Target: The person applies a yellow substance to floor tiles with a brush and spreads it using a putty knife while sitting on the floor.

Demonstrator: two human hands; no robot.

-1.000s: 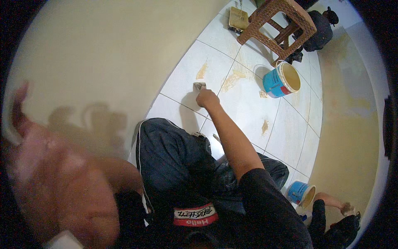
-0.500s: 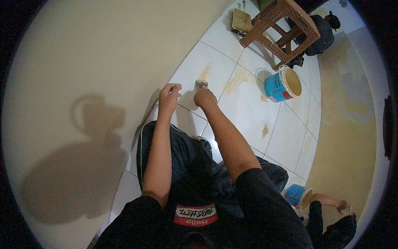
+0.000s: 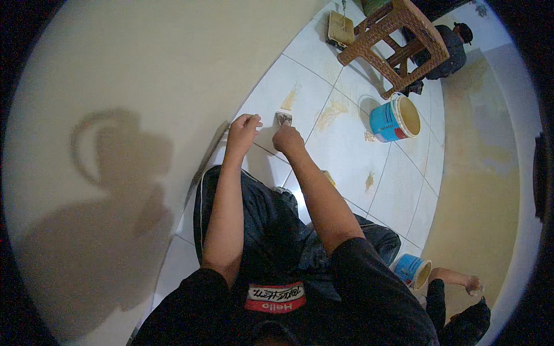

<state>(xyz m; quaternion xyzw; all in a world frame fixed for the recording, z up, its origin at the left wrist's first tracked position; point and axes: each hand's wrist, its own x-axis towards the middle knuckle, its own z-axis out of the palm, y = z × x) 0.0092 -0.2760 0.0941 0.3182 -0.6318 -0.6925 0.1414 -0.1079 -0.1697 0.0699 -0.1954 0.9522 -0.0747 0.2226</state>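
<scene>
My right hand (image 3: 288, 140) is closed round the handle of a scraper (image 3: 283, 117). Its flat, smeared blade points away from me, low over the white floor tiles, just short of a yellowish smear (image 3: 288, 99). My fist hides the handle. To its left, my left hand (image 3: 243, 134) hovers near the foot of the beige wall (image 3: 144, 69). Its fingers are loosely bent, the thumb is apart from them, and nothing shows in it.
A blue bucket (image 3: 383, 122) stands right of my hands, beyond more yellowish stains (image 3: 331, 114). Farther back are a brown stool (image 3: 369, 43), a paint tray (image 3: 340, 29) and a person in dark clothes (image 3: 453, 55). At lower right, another person's arm (image 3: 453, 277) reaches past a second bucket (image 3: 408, 270).
The scraper has tilted so more of its blade shows. Both hands have shifted slightly right in the picture. A yellowish patch now shows beside my right forearm.
</scene>
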